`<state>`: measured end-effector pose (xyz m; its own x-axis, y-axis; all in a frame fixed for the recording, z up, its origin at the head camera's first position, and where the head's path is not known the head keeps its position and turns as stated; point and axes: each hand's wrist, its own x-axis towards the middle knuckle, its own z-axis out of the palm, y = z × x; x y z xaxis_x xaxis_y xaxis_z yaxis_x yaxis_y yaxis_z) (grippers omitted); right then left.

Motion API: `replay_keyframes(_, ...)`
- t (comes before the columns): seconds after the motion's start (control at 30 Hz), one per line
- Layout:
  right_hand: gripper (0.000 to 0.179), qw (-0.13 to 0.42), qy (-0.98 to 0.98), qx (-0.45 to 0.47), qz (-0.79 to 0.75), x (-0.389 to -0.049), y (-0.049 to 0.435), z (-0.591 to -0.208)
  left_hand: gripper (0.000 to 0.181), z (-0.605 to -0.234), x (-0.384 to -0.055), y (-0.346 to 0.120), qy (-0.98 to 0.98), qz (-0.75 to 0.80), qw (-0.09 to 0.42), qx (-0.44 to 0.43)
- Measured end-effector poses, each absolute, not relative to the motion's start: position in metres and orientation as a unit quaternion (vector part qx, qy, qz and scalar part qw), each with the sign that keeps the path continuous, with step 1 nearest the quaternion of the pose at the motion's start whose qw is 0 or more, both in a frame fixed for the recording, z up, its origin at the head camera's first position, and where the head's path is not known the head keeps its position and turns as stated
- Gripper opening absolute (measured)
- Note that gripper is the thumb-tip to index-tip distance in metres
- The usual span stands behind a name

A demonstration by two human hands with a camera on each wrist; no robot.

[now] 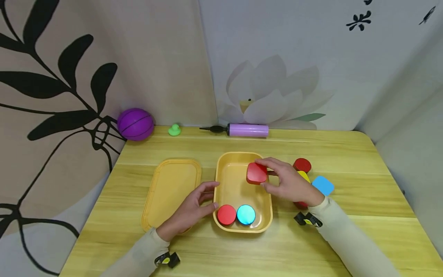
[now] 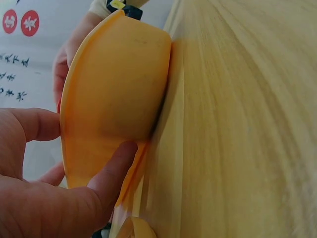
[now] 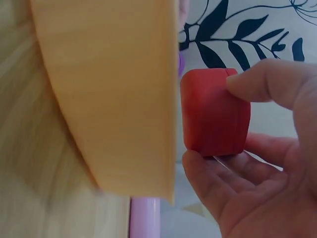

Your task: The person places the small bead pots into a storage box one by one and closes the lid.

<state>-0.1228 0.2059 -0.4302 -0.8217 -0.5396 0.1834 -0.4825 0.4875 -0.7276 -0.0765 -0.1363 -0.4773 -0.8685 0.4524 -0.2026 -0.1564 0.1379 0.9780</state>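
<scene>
Between the thumb and fingers of my right hand (image 1: 294, 182) is a red rounded-square box (image 1: 257, 173), held above the right part of a yellow tray (image 1: 242, 227). A seam runs round the red box (image 3: 215, 111) close to one side in the right wrist view. My left hand (image 1: 188, 209) rests against the tray's left side, thumb and fingertips at its rim and outer wall (image 2: 114, 74). Inside the tray, near its front, sit a round red piece (image 1: 226, 214) and a round blue piece (image 1: 246, 214) side by side.
A yellow lid (image 1: 171, 188) lies left of the tray. Right of it, partly behind my right hand, are a round dark red piece (image 1: 302, 165), a yellow piece (image 1: 304, 176) and a blue square piece (image 1: 323, 186). Along the back stand a purple ball (image 1: 135, 124), green duck (image 1: 174, 130) and purple pump (image 1: 248, 130).
</scene>
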Motion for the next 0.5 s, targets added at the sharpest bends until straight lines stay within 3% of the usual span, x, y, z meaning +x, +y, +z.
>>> replay_keyframes(0.5,0.064,0.104,0.871,-0.349,-0.328,-0.130,0.154,-0.437,0.063,-0.478,-0.080,-0.135,0.723,0.639,0.240,0.103)
